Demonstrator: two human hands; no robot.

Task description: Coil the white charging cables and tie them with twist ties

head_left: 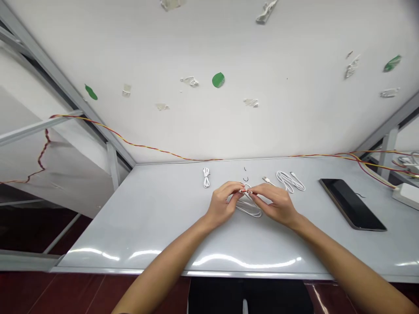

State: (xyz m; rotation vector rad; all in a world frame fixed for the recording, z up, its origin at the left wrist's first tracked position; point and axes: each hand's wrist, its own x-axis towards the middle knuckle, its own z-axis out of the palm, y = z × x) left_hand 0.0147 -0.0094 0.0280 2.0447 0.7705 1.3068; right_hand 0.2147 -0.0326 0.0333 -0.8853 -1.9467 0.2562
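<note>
My left hand point(224, 201) and my right hand point(276, 203) meet close together over the middle of the table. Each pinches a small white end of a USB cable point(251, 213), whose loose white loop hangs or rests beneath the fingers. The two ends lie side by side, almost touching. Just beyond the hands are a short black twist tie point(245, 179) and a smaller dark piece point(245, 168). Right of them rests a second USB cable point(290, 181), uncoiled into loose loops. A bundled white cable point(206, 178) lies to the left, tied round its middle.
On the right of the grey table point(157, 218) lies a black phone-like slab point(352, 204), with a thin dark tie beside it. A white power strip point(407, 195) stands at the far right. Red and yellow wires point(147, 147) run along the white back wall.
</note>
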